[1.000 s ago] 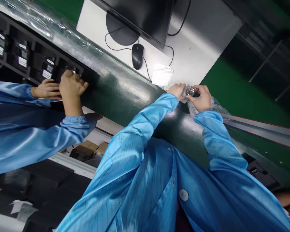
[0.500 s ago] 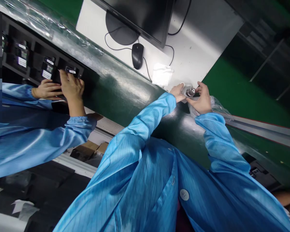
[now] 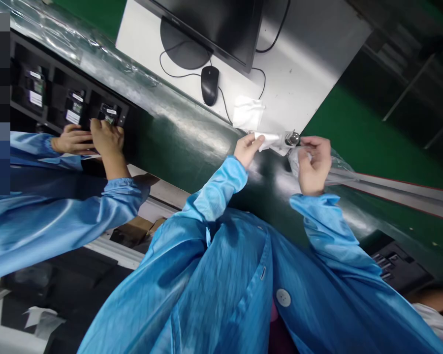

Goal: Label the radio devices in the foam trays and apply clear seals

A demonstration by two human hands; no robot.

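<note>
One small round metal piece (image 3: 292, 138) sits at two o'clock from the view's centre, near the edge of a white board (image 3: 295, 88). Around it, at nine o'clock, the left hand (image 3: 246, 149) pinches a white sheet (image 3: 268, 140); at four o'clock, the right hand (image 3: 315, 162) has curled fingers just beside the piece, its grip impossible to tell, with a clear plastic bag (image 3: 337, 164) behind. Farther out, a black mouse (image 3: 209, 85) lies at ten o'clock, a co-worker's hands (image 3: 109, 142) at nine.

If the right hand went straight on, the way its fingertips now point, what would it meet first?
Probably the round shiny metal piece, just ahead of the right hand. Depth is unclear in this view, so they may already touch.
</note>
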